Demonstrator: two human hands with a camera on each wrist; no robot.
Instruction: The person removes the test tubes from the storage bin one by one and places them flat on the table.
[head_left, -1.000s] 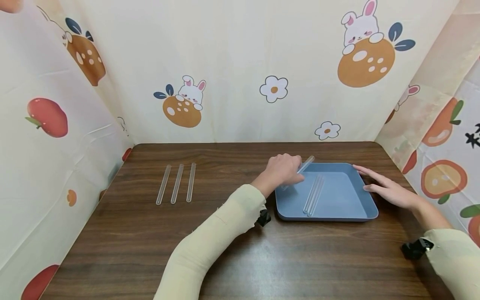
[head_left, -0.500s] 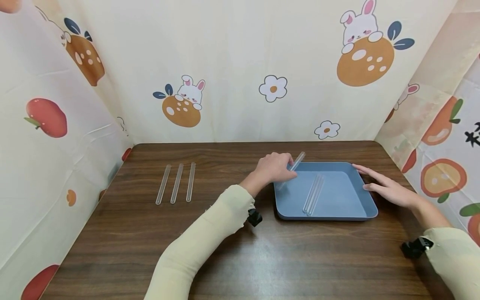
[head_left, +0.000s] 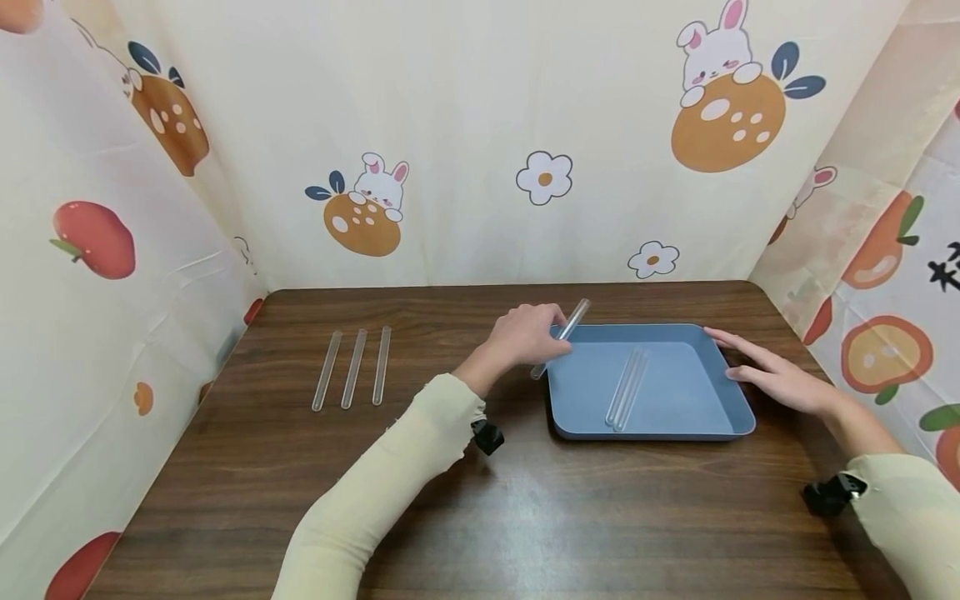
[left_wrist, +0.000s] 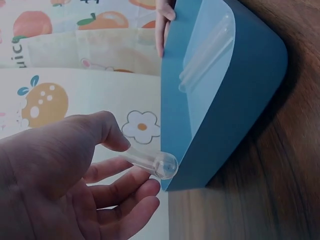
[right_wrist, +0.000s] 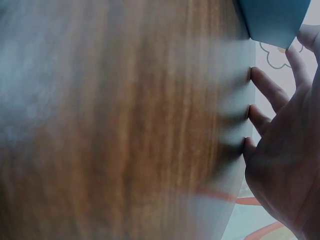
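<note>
Left hand (head_left: 525, 335) pinches tube (head_left: 576, 317) by tray (head_left: 697, 392); weak pinch could drop it, low pass could clip rim. Right hand (head_left: 783, 385) touches tray, fingers straight; pushing could shift it.

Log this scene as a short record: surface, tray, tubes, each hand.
Table: brown, wood-grained
Tray: blue, on the table's right half
Tray tubes: two, clear, lying side by side
Table tubes: three, clear, spaced in a row at left
Left hand: pinches held tube, tilted, at the tray's left edge
Right hand: fingers extended, at the tray's right side
</note>
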